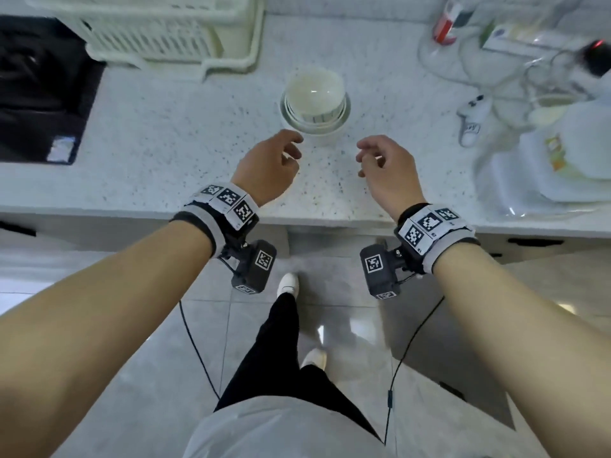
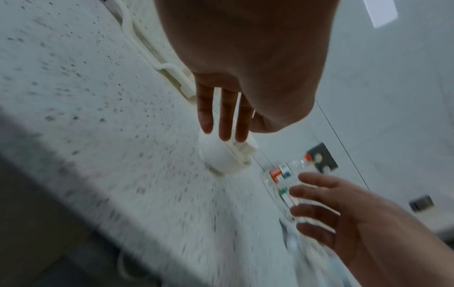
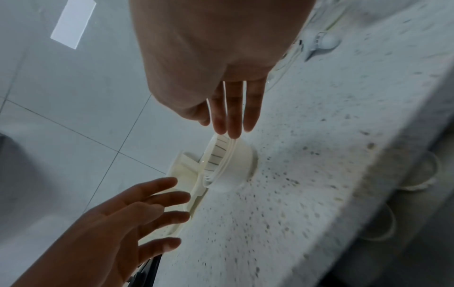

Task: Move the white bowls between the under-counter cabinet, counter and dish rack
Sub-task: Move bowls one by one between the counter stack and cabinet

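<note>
A stack of white bowls stands upright on the speckled counter; the top bowl has thin dark lines on its side. The stack also shows in the left wrist view and the right wrist view. My left hand hovers just in front and left of the stack, fingers relaxed, holding nothing. My right hand hovers in front and right of it, also relaxed and holding nothing. Neither hand touches the bowls. The cream dish rack sits at the back left.
A black sink or hob lies at the far left. Clear plastic bags, bottles and a white container crowd the counter's right side. The counter's front edge runs below my wrists, with cabinet fronts and tiled floor underneath.
</note>
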A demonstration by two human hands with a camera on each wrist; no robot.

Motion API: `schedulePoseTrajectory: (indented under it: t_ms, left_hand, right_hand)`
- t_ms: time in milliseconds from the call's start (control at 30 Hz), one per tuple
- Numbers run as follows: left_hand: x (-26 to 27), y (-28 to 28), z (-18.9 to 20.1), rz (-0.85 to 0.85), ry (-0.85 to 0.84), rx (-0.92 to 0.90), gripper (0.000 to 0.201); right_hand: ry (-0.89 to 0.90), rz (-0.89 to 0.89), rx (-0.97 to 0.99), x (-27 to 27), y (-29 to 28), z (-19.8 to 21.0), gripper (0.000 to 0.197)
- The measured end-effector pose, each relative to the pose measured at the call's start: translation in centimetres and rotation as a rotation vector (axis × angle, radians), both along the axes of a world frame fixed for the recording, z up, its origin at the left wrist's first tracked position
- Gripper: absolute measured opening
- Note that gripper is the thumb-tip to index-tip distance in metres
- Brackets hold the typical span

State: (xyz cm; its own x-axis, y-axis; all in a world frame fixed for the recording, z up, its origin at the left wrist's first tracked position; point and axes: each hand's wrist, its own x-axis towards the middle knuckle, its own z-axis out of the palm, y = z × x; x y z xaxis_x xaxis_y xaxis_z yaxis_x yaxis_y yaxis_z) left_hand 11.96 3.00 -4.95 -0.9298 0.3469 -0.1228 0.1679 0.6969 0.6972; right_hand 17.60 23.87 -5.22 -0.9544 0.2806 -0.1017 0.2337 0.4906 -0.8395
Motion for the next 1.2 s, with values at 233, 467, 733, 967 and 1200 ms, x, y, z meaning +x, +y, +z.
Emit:
schedulePoseTrajectory:
  t_ms: [233, 467, 733, 967, 1200]
  left_hand:
    - [-11.9, 0.4, -0.8, 0.152, -0.099, -0.062, 0.041]
    - [-17.5, 2.9, -3.5, 0.122, -0.181, -0.119, 0.045]
    - [-18.5, 3.9, -2.7, 0.056, -0.128, -0.169, 0.044]
    - [-16.8, 3.6, 0.2, 0.163, -0.309, 0.174, 0.018]
    - [-9.6, 4.7, 3.1, -0.051, -0.451, 0.176, 0.032]
  right_hand:
    - [-0.175, -0.085, 0.065, -12.3, -0.6, 0.2, 0.042]
    - [-0.378, -0.084, 0.24, -18.8, -1.5, -1.7, 0.034]
    - [-0.388, -0.021, 0.374, -19.2, -0.4, -2.1, 0.035]
    - [-0.227, -0.179, -0.235, -16.4, -0.2, 0.6, 0.03]
    - [-0.357, -0.155, -0.732, -6.5, 1.2, 3.9, 0.043]
